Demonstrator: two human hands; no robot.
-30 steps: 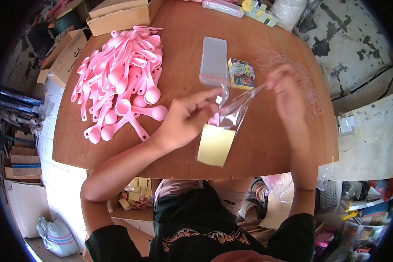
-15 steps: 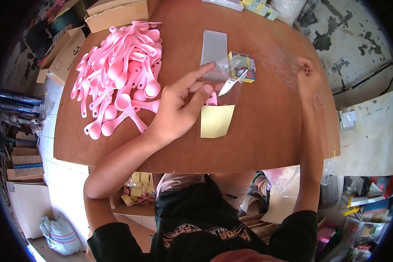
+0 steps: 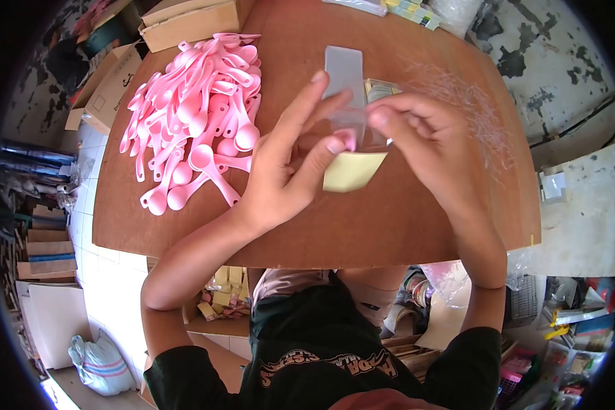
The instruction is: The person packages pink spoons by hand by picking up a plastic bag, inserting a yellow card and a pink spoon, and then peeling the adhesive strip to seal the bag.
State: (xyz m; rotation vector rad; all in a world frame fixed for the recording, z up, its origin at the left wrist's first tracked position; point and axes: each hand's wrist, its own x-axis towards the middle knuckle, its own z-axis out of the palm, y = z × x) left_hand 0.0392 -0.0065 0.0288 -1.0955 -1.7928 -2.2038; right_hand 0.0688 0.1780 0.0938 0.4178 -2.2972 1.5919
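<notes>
Clear plastic is what sits between your two hands: a small bag with a yellow card in its lower end and something pink at your left fingertip, too covered to name. The bag lies over the middle of the table, a little toward the far edge, and both hands meet on it.

Your left hand comes in from the near left. Its thumb and a bent finger pinch the bag's left side just above the card, while the index finger stretches out straight toward the far edge. Your right hand comes in from the near right, curled over the bag's upper end, with fingertips closed on the plastic close to your left fingertips. So each hand is grasping the bag, and the card hangs out below them, tilted, toward the near edge.

Just past your fingers, toward the far edge, lies a stack of clear sleeves, and beside it a small printed box, partly hidden by your right hand. A big heap of pink spoons covers the left half of the table, well apart from the bag. Thin plastic strips lie scattered near the right edge. Cardboard boxes stand at the far left corner.
</notes>
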